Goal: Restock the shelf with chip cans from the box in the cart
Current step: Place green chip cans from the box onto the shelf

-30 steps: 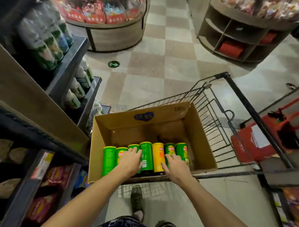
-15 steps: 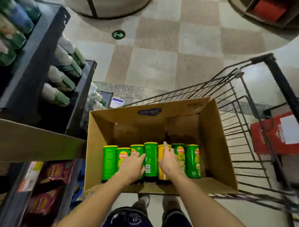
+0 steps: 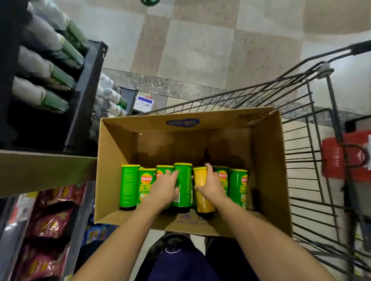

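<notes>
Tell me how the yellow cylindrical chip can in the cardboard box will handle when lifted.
Yellow cylindrical chip can: likely stiff, since the right hand wraps it without denting. Probably light. Tall and narrow, so apt to tip, then roll.

Checkered tile floor (image 3: 200, 50), beige and grey squares. Green round floor sticker (image 3: 149, 1) at top edge, cut off. Red basket (image 3: 341, 158) on the floor, right of frame. Red snack bags (image 3: 52, 222) low at left. White-and-green bottles (image 3: 40, 66) lying in rows, upper left. Small white label card (image 3: 143, 101) near them.
</notes>
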